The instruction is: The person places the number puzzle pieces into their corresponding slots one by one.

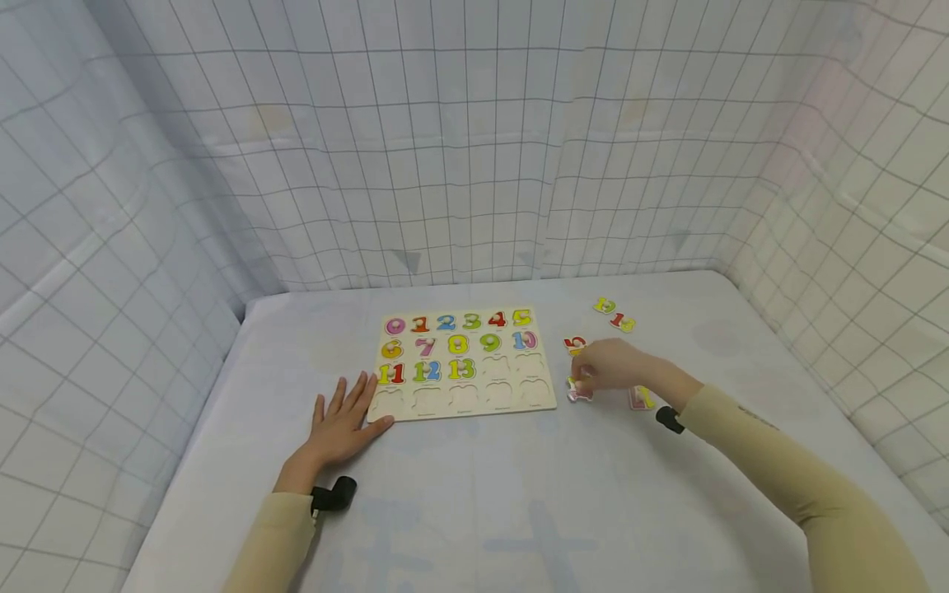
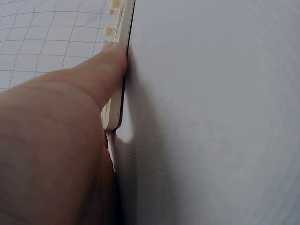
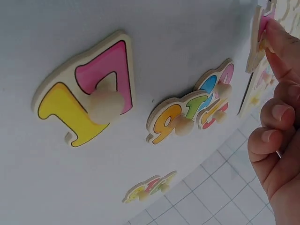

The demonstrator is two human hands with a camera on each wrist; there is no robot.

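Note:
A wooden number puzzle board (image 1: 480,385) lies on the table, with pieces 0 to 13 seated in its upper rows and bare recesses after them. My left hand (image 1: 343,428) rests at the board's near left corner, fingers spread; in the left wrist view its thumb touches the board's edge (image 2: 119,101). To the right of the board, my right hand (image 1: 611,366) pinches a pink and yellow number piece (image 3: 255,44) between thumb and finger. Its full number is hidden. Beside this hand lies the pink and yellow 17 piece (image 3: 105,86) with a round wooden knob.
Loose pieces lie right of the board: an orange and green 19 (image 3: 166,123), a blue and pink 20 (image 3: 209,86), and a red and orange piece (image 1: 574,341). Farther back are a yellow-green piece (image 1: 604,305) and a red and green one (image 1: 623,322). Checked curtains (image 1: 474,165) surround the table.

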